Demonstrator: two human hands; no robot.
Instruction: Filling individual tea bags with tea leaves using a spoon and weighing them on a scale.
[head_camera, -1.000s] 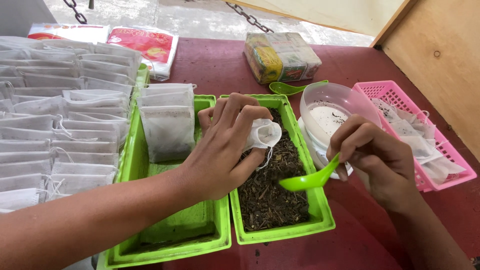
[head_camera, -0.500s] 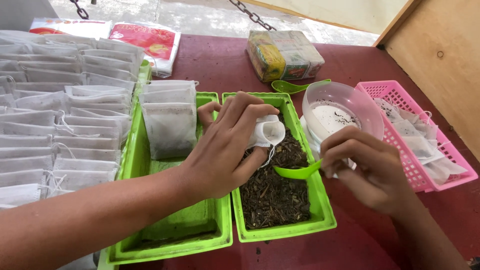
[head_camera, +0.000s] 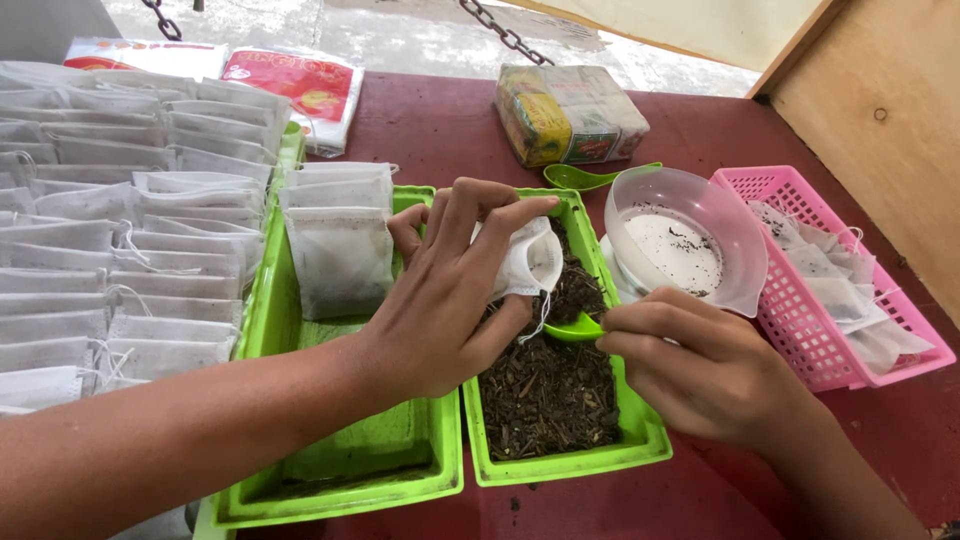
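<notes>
Green plastic spoon (head_camera: 573, 327), pinched in the right hand (head_camera: 700, 365), dips into the dark loose tea in the green tray (head_camera: 560, 465) beside the open white mesh sachet (head_camera: 528, 262) clamped in the left hand (head_camera: 450, 300). Filled sachets (head_camera: 120, 250) lie in rows at left – empties wait in the pink basket (head_camera: 790, 340). Behind, a yellow-green wrapped block (head_camera: 570, 112) and red-white packets (head_camera: 290, 85).

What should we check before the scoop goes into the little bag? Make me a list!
1. Little white bag held open by the left hand: ok.
2. Green scoop gripped by the right hand: ok.
3. Scoop close under the bag's mouth: ok.
4. Scoop loaded with dried leaves: cannot tell, its bowl is partly hidden.
5. Bag held over the green tray of leaves, so spills land there: ok.
6. Drawstring clear of the opening: ok, it dangles below.
</notes>
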